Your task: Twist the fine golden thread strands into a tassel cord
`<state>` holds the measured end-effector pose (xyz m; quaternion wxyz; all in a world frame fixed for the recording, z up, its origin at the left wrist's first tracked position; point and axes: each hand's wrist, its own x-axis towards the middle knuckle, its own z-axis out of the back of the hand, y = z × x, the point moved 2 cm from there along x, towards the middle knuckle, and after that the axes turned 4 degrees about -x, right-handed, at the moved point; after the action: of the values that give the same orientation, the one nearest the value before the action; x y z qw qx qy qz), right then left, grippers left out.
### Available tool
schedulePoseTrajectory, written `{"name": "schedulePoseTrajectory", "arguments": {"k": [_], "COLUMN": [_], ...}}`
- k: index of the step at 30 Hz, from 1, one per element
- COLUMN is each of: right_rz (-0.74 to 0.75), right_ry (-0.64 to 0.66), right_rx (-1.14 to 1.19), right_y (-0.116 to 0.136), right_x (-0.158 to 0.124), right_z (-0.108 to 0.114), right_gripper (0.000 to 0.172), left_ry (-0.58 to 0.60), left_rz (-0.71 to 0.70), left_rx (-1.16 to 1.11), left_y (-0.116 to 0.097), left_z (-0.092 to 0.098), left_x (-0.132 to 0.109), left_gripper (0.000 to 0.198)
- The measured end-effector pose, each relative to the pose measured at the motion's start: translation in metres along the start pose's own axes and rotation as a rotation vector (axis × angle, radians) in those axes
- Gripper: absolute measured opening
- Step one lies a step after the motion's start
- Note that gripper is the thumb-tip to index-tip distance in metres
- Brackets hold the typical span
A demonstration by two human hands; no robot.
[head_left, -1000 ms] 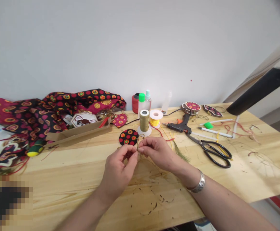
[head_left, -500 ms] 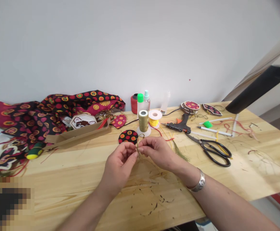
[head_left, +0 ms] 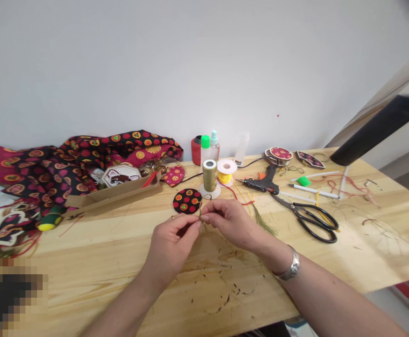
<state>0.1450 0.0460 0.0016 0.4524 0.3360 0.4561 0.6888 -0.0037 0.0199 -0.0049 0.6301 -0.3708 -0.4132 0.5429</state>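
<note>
In the middle of the head view, my left hand [head_left: 172,241] and my right hand [head_left: 230,222] meet fingertip to fingertip. Both pinch a thin olive-green cord [head_left: 200,209], whose short loop rises above the fingers; the part inside the pinch is hidden. Right behind them lies a round black patterned fabric disc [head_left: 186,201]. A spool of olive thread [head_left: 210,178] stands just beyond my fingertips, beside a spool of yellow cord [head_left: 226,173]. To the right of my right hand a green tassel [head_left: 262,220] rests on the wood.
Black-handled scissors [head_left: 315,222] and a glue gun [head_left: 260,183] lie on the right of the wooden table [head_left: 120,262]. A long cardboard box [head_left: 116,199] and patterned cloth [head_left: 67,164] are at left. Bottles [head_left: 205,150] stand by the wall. Dark thread scraps lie near the front.
My left hand's fingers have closed in and straightened at the cord, while the right hand stays almost in place. The tools on the table have not moved.
</note>
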Motion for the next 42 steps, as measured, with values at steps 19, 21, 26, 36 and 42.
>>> {"name": "schedulePoseTrajectory", "arguments": {"k": [19, 21, 26, 36, 42], "right_rz": [-0.008, -0.010, -0.010, -0.007, 0.006], "right_ry": [0.044, 0.044, 0.046, 0.024, 0.032], "right_rx": [-0.001, -0.010, -0.038, -0.008, -0.008], "right_y": [0.0011, 0.0015, 0.0042, 0.0041, 0.0027], "right_x": [-0.0003, -0.0003, -0.0007, -0.0009, -0.0007], "right_z": [0.0002, 0.0009, 0.0028, 0.0031, 0.0030], "right_gripper": [0.011, 0.012, 0.013, 0.012, 0.012], "left_ry": [-0.007, -0.003, -0.004, 0.122, 0.111], "left_rz": [0.028, 0.036, 0.084, 0.192, 0.178], "left_rx": [0.091, 0.077, -0.010, -0.199, -0.188], "left_y": [-0.0043, -0.0048, -0.0054, -0.0078, -0.0090], "left_z": [-0.0001, -0.0007, -0.0011, 0.0011, 0.0027], "left_x": [-0.0022, -0.0018, -0.0003, 0.0010, 0.0022], "left_gripper": [0.017, 0.018, 0.018, 0.020, 0.019]}}
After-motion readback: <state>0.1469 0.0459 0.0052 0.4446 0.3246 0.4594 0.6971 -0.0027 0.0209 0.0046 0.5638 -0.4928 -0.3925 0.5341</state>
